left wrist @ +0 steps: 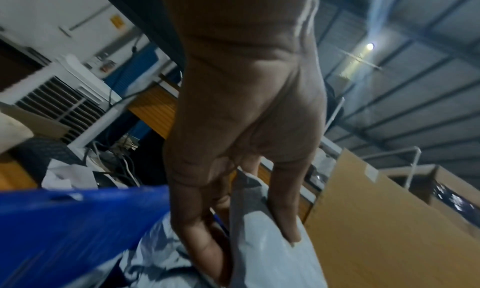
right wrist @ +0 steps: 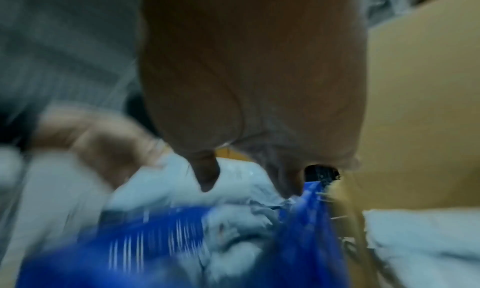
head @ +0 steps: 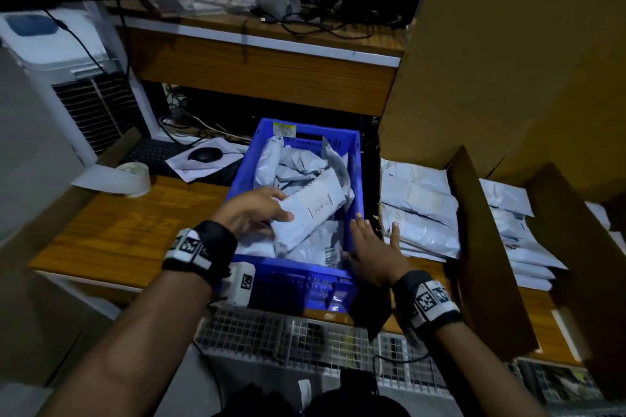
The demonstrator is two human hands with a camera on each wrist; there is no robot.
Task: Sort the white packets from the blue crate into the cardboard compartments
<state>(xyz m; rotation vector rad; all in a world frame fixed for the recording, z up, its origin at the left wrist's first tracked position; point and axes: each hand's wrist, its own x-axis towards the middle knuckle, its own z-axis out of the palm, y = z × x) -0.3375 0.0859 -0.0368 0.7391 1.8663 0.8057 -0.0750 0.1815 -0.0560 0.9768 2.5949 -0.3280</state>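
- At the centre of the head view, the blue crate (head: 354, 159) holds a loose heap of white packets.
- The left hand (head: 252, 210) grips one white packet (head: 311, 210), thumb on top and fingers beneath.
- Packet long axis: runs from lower left to upper right of the frame, pointing toward the cardboard compartments (head: 474, 213) at right.
- The right hand (head: 372, 250) hangs with fingers spread, holding nothing, over the crate's right rim; it lies nearer the compartments.
- Judgement: the next move carries the packet rightward across that rim.
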